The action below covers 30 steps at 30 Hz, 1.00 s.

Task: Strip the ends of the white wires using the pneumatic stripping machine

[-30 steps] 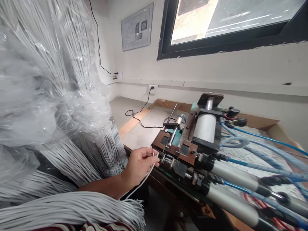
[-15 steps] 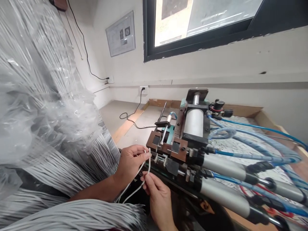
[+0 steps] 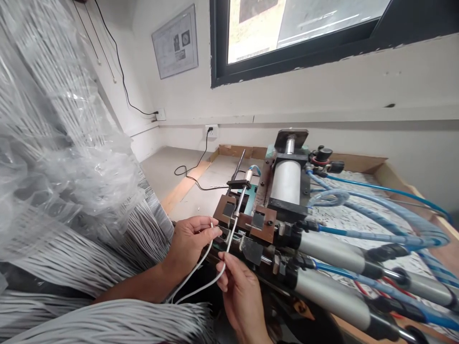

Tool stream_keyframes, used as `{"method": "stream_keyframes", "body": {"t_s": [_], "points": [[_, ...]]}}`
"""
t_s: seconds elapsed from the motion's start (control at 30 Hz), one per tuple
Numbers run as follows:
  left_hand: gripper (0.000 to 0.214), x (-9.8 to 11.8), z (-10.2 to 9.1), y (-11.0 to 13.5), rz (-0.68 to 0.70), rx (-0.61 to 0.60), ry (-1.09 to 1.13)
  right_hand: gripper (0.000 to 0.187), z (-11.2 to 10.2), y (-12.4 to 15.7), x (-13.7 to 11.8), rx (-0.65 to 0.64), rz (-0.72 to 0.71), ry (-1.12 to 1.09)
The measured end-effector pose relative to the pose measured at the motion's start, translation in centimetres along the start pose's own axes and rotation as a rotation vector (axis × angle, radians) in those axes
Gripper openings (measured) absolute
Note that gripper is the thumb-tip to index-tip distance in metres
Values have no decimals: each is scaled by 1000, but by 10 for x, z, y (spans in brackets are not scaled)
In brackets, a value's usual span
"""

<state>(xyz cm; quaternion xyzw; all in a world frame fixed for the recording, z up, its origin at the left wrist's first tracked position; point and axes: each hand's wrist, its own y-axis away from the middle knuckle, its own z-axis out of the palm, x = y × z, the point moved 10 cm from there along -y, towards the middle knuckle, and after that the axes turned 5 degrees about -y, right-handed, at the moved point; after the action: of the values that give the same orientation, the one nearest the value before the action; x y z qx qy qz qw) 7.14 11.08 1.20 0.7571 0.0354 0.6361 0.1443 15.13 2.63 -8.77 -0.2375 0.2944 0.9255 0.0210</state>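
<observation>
My left hand [image 3: 195, 241] pinches one end of a thin white cable [image 3: 200, 288] between thumb and fingertips, with the tip sticking up. Lower and to the right, my right hand [image 3: 238, 286] pinches a white length close to its other end. That end reaches up between the brown blocks [image 3: 263, 224] of a pneumatic machine, meeting the metal rod [image 3: 242, 198] there. Both lengths hang down and come together above a thick bundle of grey-white cables [image 3: 125, 320]. Whether the two lengths are one cable is hidden by the bundle.
A large metal cylinder [image 3: 287, 181] stands on the machine, with more cylinders [image 3: 335, 251] and blue air hoses [image 3: 362, 231] on the right. Plastic-wrapped cables [image 3: 68, 143] are piled at the left. A black power cord [image 3: 195, 179] crosses the bench.
The right hand has moved its cable end away from the left hand, up and rightward into the machine between the blocks. The left hand keeps its end. The view has shifted slightly.
</observation>
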Motion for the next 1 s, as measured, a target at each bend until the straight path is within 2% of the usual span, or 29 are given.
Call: {"method": "stream_keyframes", "body": {"t_s": [0.4,0.5,0.67,0.77,0.87,1.0], "points": [[20,-2,-1,1,-23,-6,0,30,4,-6,5,-31,32,1],[23,-2,0,2,9,-13,-17,30,4,-4,5,-74,-1,48],[28,-1,3,5,79,-48,-76,30,-5,3,5,-136,-122,253],[23,-9,5,10,40,-69,-56,30,-4,9,8,-176,-138,356],[23,-18,9,14,-38,-105,-11,28,7,15,13,-259,-136,456],[28,-19,8,16,-66,-129,-10,24,12,21,17,-306,-158,459]]}}
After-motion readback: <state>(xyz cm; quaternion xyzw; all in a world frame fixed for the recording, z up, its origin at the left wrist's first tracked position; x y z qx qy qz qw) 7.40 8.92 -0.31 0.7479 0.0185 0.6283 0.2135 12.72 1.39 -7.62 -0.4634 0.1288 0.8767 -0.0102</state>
